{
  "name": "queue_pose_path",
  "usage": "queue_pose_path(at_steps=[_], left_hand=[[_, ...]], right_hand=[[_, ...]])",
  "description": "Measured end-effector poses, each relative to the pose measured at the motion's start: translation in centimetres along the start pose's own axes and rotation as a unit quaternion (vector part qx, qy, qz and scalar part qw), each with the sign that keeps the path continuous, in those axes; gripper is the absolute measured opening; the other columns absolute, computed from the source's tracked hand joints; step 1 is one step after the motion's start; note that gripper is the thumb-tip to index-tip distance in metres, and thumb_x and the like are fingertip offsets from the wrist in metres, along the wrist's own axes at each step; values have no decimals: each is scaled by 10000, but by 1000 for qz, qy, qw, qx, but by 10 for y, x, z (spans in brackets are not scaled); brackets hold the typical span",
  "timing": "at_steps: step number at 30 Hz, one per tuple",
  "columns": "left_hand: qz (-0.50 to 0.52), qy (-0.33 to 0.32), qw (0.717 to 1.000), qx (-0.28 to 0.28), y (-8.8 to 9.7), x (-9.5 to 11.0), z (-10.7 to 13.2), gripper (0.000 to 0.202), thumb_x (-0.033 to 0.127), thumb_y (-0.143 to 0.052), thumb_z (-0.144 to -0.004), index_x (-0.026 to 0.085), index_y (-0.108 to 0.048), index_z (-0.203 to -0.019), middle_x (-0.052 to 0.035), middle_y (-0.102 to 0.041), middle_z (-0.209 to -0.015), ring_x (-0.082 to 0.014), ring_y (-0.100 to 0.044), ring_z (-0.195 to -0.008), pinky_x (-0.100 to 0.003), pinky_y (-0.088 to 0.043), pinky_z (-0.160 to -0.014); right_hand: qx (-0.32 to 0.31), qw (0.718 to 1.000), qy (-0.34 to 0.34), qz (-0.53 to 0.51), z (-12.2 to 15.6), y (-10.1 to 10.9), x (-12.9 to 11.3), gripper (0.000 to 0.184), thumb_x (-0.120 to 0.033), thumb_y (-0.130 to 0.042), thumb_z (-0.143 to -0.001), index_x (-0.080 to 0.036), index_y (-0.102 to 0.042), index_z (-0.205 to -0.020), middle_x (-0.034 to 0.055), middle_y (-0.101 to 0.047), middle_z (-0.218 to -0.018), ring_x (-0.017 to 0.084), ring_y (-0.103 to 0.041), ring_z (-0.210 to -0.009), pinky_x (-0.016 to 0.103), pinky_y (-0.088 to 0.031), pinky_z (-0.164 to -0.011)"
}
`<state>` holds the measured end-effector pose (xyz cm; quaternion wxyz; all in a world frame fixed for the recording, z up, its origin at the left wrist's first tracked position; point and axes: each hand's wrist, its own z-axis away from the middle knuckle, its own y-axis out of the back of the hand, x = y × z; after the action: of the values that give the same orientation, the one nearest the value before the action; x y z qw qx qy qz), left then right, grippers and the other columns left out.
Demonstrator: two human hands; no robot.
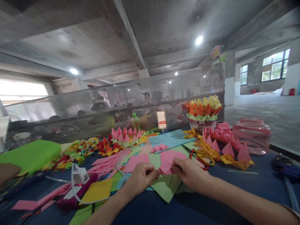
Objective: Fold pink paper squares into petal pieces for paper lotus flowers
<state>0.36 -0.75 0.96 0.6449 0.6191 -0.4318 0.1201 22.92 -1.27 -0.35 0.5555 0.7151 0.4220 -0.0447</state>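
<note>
My left hand [145,175] and my right hand [187,172] face each other over the table, fingers pinched. Between them they hold a small folded piece of pink paper [165,168], one side in each hand. Under my hands lie light green paper sheets [168,190]. Just beyond are larger pink paper sheets [137,162]. Small folded pink pieces [160,147] rest behind, by a light blue sheet [174,140]. Red-handled scissors [199,161] lie to the right of my right hand.
Folded paper lotuses stand around: a pink one [126,136], an orange and yellow one [203,109] and another pink one [225,147]. A clear plastic jar [252,136] is at right. A white cable runs from a purple power strip [77,192] at left. A perforated metal screen [117,103] stands behind.
</note>
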Motion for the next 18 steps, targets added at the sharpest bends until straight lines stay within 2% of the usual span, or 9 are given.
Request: queue_pose_path(at_steps=[4, 7, 11, 14, 18], left_hand=[[10, -10, 1000, -8, -4, 0, 1, 405, 465, -534, -871, 119, -638, -688, 8, -533, -530, -104, -442, -492, -209, -302, -489], [7, -28, 1000, -12, -7, 2, 4, 411, 467, -532, -887, 126, -644, -688, 7, -547, -544, -106, -471, -512, -203, -326, -502], [-15, -60, 998, 11, -5, 4, 2, 397, 485, -534, -896, 138, -676, -765, -14, -626, -626, -137, -559, -599, -215, -402, -570], [-42, -67, 995, 63, 9, 5, -16, 351, 462, -507, -922, 155, -677, -941, -53, -697, -853, -189, -624, -813, -256, -462, -708], [-86, -37, 992, 78, 30, -1, -63, 285, 368, -595, -902, 167, -643, -1098, -104, -648, -1134, -235, -605, -1025, -334, -481, -885]], right_hand=[[5, 1000, 1, -26, -3, 2, -2, 289, -305, -392, -978, -192, -593, -804, 26, -678, -783, 155, -587, -690, 243, -340, -584], [-12, 998, 8, -57, -4, 0, -3, 260, -381, -458, -953, -196, -616, -862, 10, -681, -783, 144, -587, -680, 221, -357, -552], [-11, 997, 11, -71, -7, -4, 4, 179, -294, -550, -879, -176, -628, -770, 0, -662, -696, 136, -567, -629, 217, -364, -545], [24, 997, 7, -68, -12, -3, 15, 190, -270, -515, -882, -174, -587, -734, 2, -630, -685, 143, -552, -640, 229, -366, -564], [69, 996, -7, -62, -20, 3, 32, 193, -304, -506, -873, -183, -545, -727, 4, -591, -680, 160, -534, -652, 245, -362, -571]])
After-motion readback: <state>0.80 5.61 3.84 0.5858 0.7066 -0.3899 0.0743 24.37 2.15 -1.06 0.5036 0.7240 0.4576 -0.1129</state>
